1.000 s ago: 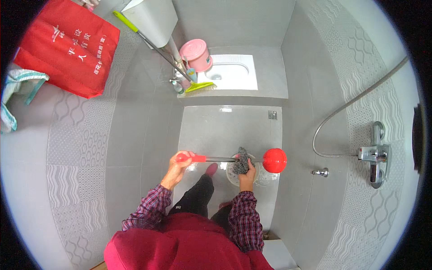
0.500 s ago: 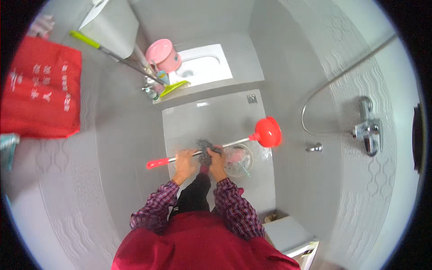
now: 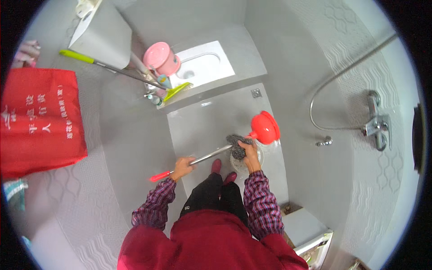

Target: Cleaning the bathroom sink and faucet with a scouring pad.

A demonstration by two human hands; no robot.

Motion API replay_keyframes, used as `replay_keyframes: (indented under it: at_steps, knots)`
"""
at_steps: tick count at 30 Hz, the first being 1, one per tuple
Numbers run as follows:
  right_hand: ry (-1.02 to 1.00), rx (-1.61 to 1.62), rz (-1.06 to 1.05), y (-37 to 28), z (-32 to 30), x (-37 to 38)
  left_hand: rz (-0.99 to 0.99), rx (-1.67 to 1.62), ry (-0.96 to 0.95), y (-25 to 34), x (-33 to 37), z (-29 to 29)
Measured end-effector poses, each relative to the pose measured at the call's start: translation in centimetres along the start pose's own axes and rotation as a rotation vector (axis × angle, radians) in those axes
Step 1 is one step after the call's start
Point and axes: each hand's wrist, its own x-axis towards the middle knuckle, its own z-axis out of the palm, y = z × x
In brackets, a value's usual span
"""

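A plunger (image 3: 210,155) with a red rubber cup, a metal rod and a red handle end lies across in front of me, its cup to the right. My left hand (image 3: 182,168) is wrapped round the rod close to the red handle. Near the cup, my right hand (image 3: 250,152) presses a dark grey cloth or scouring pad (image 3: 238,146) around the rod; its exact kind is unclear. Below that hand stands a round, see-through basin (image 3: 241,167) on the floor, partly hidden by the hand and pad.
Ahead is a white squat toilet (image 3: 211,67) on a raised step, with a pink bucket (image 3: 161,59) beside it. A green-ended brush or squeegee (image 3: 126,73) leans at the left. A red bag (image 3: 40,117) hangs on the left wall; a shower tap (image 3: 377,126) is on the right.
My right hand has slid the grey pad along the rod toward the red cup. My left hand stays near the handle end, and my hands are now wider apart.
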Motion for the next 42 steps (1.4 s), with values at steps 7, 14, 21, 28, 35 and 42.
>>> replay_keyframes:
  at_steps: [7,14,21,28,35,42]
  knots:
    - [0.183,0.075,-0.153,0.5,-7.6,-1.2,0.331,0.185,0.174,6.7,0.2,4.5]
    - [0.33,0.12,-0.233,1.1,-20.9,-1.0,0.383,0.255,-0.043,13.6,3.4,10.6]
    - [0.459,0.265,-0.333,1.6,-20.1,-2.3,0.445,0.648,-0.076,15.4,7.2,15.0]
    - [0.331,0.136,-0.428,2.0,-15.4,-2.0,0.47,0.233,0.019,19.8,9.3,17.8]
    - [0.167,-0.825,-0.441,-1.3,-23.3,-4.0,0.294,0.559,0.158,19.6,16.2,13.5]
    - [0.6,-0.635,-0.295,1.9,-34.6,-11.2,0.605,0.541,0.18,19.4,23.1,2.5]
